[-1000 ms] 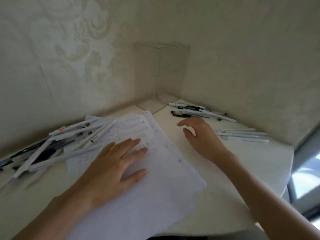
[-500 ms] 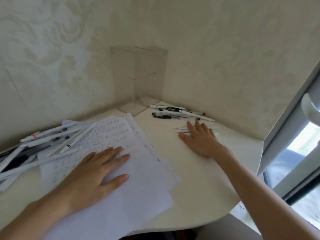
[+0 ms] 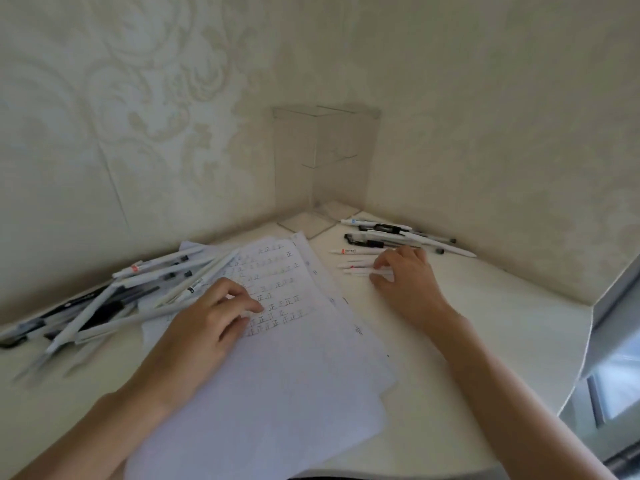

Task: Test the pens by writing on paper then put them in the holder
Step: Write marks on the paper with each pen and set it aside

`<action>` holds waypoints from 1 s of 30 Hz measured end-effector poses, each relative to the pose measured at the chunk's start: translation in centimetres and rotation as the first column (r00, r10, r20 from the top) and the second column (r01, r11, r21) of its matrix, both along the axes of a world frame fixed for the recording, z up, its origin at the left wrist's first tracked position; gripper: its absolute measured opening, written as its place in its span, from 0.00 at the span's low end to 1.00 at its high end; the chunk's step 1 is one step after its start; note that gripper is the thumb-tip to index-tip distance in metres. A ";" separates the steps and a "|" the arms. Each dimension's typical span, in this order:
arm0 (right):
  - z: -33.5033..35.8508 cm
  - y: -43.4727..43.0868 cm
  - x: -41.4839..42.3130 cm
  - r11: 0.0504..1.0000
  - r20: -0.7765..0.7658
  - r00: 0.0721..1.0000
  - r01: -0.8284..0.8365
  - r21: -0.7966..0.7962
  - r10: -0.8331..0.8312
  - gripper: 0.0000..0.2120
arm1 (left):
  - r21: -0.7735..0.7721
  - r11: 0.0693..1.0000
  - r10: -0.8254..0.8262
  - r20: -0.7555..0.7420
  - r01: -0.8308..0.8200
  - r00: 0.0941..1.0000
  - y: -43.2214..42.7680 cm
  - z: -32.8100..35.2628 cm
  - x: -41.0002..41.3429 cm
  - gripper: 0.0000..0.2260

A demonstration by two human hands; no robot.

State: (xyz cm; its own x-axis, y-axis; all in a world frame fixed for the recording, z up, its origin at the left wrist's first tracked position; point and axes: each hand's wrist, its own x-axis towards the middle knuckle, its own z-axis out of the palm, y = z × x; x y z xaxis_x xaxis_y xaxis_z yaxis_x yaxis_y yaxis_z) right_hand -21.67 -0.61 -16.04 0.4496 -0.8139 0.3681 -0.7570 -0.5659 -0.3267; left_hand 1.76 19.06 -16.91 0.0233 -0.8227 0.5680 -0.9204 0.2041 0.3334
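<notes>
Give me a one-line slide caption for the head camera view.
Left hand rests on the written paper while the right hand curls over white pens near the clear holder.

Clear glossy plastic holder (image 3: pixel 325 161), matt white paper (image 3: pixel 277 393), smooth plastic pens (image 3: pixel 356 271), smooth table (image 3: pixel 509 306).

A cream tabletop (image 3: pixel 502 341) is sitting tucked into a corner where two walls are meeting. Pale wallpaper (image 3: pixel 138 98) with a swirling floral pattern is covering both walls, and a grey window frame (image 3: pixel 613 323) is showing at the right edge.
</notes>
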 end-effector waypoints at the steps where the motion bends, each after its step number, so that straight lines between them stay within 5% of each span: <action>1: -0.1 0.0 0.1 1.000 -0.021 1.000 -0.014 0.005 0.014 0.11 | 0.026 1.000 -0.003 -0.013 0.004 1.000 -0.1 -0.1 0.2 0.10; 7: -0.1 0.4 0.4 0.988 -0.082 0.989 -0.133 -0.073 0.127 0.09 | 0.143 0.989 -0.011 -0.091 0.024 0.996 0.5 0.5 1.8 0.15; 10: 0.5 1.4 0.9 0.978 0.036 0.979 -0.201 -0.058 0.203 0.07 | 0.202 0.978 -0.047 -0.017 0.050 0.999 2.4 0.8 3.1 0.05; 12: 1.0 2.1 1.4 0.968 0.051 0.972 -0.224 -0.110 0.230 0.08 | 0.246 0.968 -0.064 0.057 0.049 0.996 4.6 0.5 4.1 0.14; 17: 3.1 6.0 4.1 0.934 -0.001 0.958 -0.279 -0.224 0.286 0.27 | 0.314 0.949 0.017 0.083 -0.042 0.996 10.0 -0.4 6.7 0.25; 30: 3.8 14.9 14.8 0.760 0.103 0.785 -0.544 -0.355 0.611 0.20 | 0.302 0.949 0.039 0.160 -0.086 0.986 11.2 -0.7 6.4 0.25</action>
State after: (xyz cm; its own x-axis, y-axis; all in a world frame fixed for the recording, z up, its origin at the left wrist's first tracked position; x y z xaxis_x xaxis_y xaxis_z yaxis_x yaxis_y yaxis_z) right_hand -6.85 14.27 -12.24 0.6873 -0.2620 0.6774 -0.1900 -0.9651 -0.1804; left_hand 8.20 30.28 -17.58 0.0142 -0.9573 0.2889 -0.9723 0.0542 0.2273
